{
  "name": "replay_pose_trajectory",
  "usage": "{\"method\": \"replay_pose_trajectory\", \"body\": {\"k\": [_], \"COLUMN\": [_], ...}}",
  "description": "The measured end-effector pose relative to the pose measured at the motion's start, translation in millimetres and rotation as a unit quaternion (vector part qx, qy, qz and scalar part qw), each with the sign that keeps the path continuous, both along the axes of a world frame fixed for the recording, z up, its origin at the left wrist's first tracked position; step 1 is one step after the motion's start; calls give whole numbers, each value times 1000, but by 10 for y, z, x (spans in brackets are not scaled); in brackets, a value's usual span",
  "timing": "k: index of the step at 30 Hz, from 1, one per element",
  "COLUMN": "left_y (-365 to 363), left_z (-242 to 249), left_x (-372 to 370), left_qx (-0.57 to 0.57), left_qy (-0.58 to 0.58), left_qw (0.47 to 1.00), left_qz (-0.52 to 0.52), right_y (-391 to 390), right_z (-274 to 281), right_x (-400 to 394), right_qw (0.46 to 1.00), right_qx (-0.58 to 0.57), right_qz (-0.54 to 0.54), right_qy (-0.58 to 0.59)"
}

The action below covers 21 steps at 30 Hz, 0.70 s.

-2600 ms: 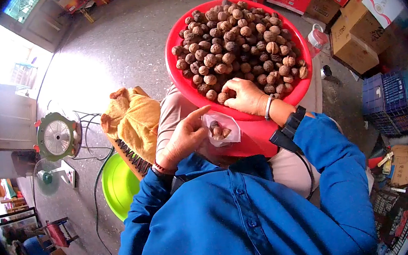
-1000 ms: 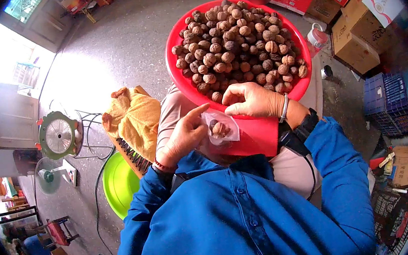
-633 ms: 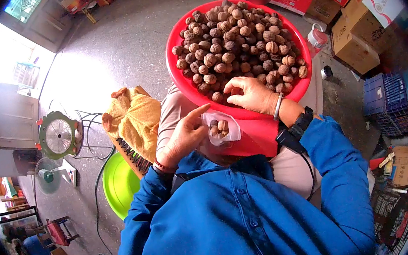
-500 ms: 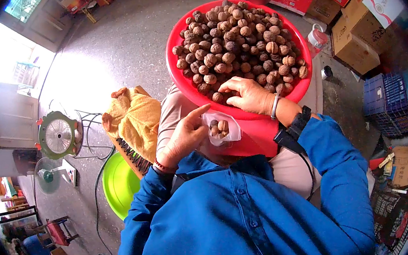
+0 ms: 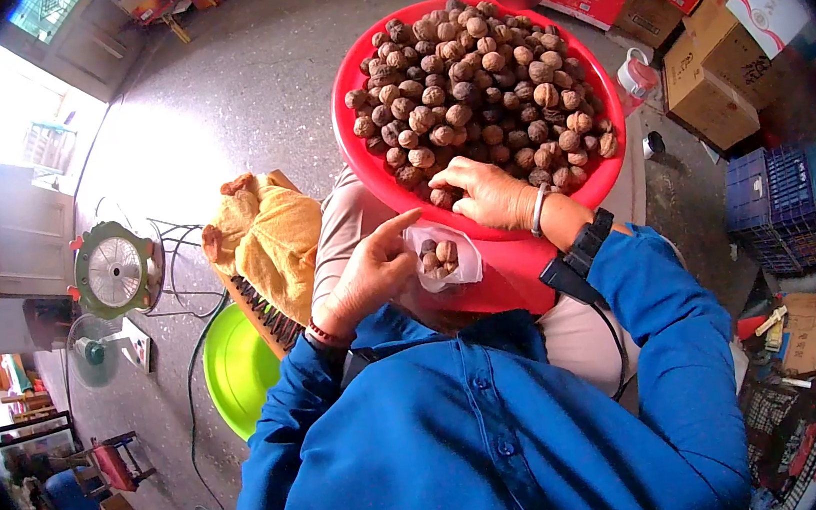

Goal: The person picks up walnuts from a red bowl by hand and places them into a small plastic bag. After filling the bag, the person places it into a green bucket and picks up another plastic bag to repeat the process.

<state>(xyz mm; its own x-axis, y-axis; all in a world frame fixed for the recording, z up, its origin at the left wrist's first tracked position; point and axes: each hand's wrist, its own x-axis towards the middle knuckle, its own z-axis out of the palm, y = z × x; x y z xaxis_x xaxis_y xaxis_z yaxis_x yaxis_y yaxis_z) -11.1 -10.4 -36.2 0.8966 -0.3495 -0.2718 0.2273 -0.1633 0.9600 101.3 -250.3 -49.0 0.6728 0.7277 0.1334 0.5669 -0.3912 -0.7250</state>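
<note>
A big red basin [image 5: 371, 175] heaped with brown walnuts [image 5: 474, 81] rests on my lap. My left hand [image 5: 367, 278] holds a small clear plastic bag [image 5: 440, 256] open at the basin's near rim; a few walnuts lie inside it. My right hand [image 5: 487, 196] reaches into the basin's near edge, fingers curled over a walnut [image 5: 442, 198] in the pile. I wear a blue shirt, a bracelet and a black wrist device.
A yellow cloth [image 5: 267, 239] lies over a stool to my left, with a green basin [image 5: 236, 369] on the floor below it. A fan [image 5: 115, 271] stands further left. Cardboard boxes [image 5: 717, 69] and a blue crate [image 5: 776, 203] crowd the right side.
My right hand came back from the bag to the pile and now closes on a walnut at the basin's near edge. The bag holds one more walnut. My left hand stays still.
</note>
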Motion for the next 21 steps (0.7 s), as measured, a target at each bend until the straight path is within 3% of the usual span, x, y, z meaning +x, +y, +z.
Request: {"method": "replay_pose_trajectory", "body": {"k": [11,21], "left_y": [-11,-39], "left_z": [93,160], "left_x": [-11,-40], "left_qx": [1,3], "left_qy": [19,30], "left_qw": [1000,999], "left_qz": [6,16], "right_y": [10,10], "right_z": [-8,188], "right_x": [18,-56], "right_qw": [991,984], "right_qx": [16,23], "right_qz": [-56,-101], "right_qy": [121,145]}}
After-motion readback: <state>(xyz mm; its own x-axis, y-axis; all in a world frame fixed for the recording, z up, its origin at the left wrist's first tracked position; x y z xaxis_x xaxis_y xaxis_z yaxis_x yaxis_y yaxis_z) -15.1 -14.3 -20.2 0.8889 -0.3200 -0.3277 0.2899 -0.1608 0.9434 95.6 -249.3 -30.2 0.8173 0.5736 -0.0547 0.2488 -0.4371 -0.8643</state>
